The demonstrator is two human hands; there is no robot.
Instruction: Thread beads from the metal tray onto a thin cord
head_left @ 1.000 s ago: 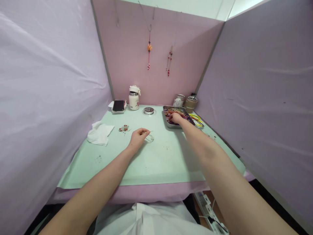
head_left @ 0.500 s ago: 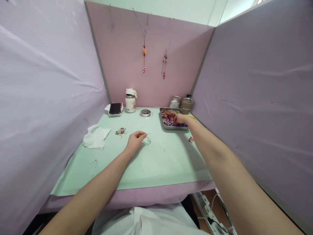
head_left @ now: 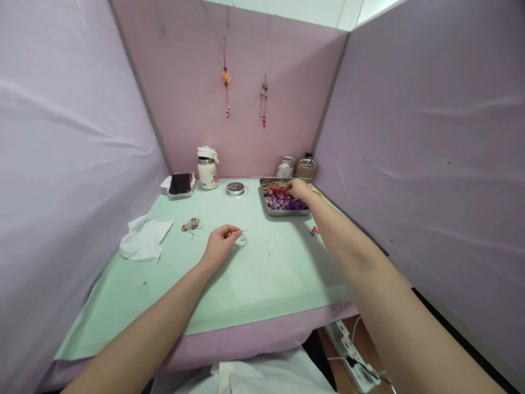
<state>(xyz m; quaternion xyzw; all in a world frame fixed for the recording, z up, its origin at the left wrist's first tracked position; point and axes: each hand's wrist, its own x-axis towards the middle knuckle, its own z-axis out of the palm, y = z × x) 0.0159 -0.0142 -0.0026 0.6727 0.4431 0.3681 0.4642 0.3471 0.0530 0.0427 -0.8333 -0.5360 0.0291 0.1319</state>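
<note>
My left hand [head_left: 221, 245] is above the middle of the table, thumb and fingertips pinched on a thin pale cord. A loop of the cord [head_left: 245, 239] with a small pale piece hangs beside the fingertips. My right hand [head_left: 299, 189] reaches over the far right part of a metal tray [head_left: 284, 214], its fingers drawn together among the contents. Purple beads [head_left: 289, 204] and red and yellow cords [head_left: 277, 187] fill the tray. What the right fingertips hold, if anything, is too small to make out.
A red-beaded bundle [head_left: 191, 225] and a white cloth [head_left: 145, 239] lie at left. Behind are a black-topped box [head_left: 181, 184], a cream bottle [head_left: 208, 171], a wire spool [head_left: 235, 189] and jars [head_left: 305, 169]. Beaded pendants [head_left: 226, 79] hang on the back panel. Fabric walls stand both sides.
My right hand has moved from the purple beads back toward the cords at the tray's far side. My left hand still pinches the cord. The whole view has shifted slightly.
</note>
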